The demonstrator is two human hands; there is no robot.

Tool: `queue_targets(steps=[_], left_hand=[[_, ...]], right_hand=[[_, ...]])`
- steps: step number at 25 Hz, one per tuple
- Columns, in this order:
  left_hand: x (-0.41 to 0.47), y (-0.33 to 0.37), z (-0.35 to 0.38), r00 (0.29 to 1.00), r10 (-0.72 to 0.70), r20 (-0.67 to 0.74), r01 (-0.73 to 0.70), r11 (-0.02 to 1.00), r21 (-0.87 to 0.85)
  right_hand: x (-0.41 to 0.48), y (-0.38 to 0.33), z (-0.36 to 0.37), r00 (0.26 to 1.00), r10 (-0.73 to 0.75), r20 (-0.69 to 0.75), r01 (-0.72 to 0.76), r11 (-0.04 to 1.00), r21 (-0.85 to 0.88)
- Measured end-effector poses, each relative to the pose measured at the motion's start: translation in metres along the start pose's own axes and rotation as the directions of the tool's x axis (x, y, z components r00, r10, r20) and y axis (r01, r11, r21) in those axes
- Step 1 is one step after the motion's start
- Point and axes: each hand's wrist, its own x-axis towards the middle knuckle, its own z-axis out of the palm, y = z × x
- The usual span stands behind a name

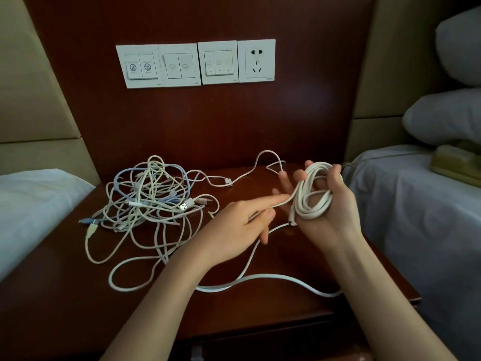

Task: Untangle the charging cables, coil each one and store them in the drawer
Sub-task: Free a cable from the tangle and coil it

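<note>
A tangle of white, pink and blue charging cables (151,196) lies on the left half of the dark wooden nightstand (65,295). My right hand (330,212) grips a coil of white cable (313,194) above the right side of the top. The loose end of that cable (260,280) trails down in a long loop across the front of the nightstand. My left hand (242,222) pinches the strand just left of the coil, forefinger stretched along it. A pink cable (250,168) runs along the back edge.
A row of white wall switches and a socket (195,63) sits on the wood panel behind. Beds with white sheets flank the nightstand, left (31,204) and right (416,204), with pillows (447,121) at the right. A drawer front (260,345) shows below the nightstand's front edge.
</note>
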Motion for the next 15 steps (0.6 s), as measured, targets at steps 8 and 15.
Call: queue_targets(steps=[8, 15], left_hand=[[-0.013, -0.009, -0.034, 0.992, 0.079, -0.097, -0.061, 0.982, 0.177], [-0.007, 0.021, -0.017, 0.963, 0.268, -0.025, -0.261, 0.954, 0.144]], right_hand=[[0.004, -0.012, -0.005, 0.998, -0.04, -0.046, 0.04, 0.999, 0.0], [-0.002, 0.009, 0.001, 0.984, 0.178, 0.031, -0.141, 0.864, -0.484]])
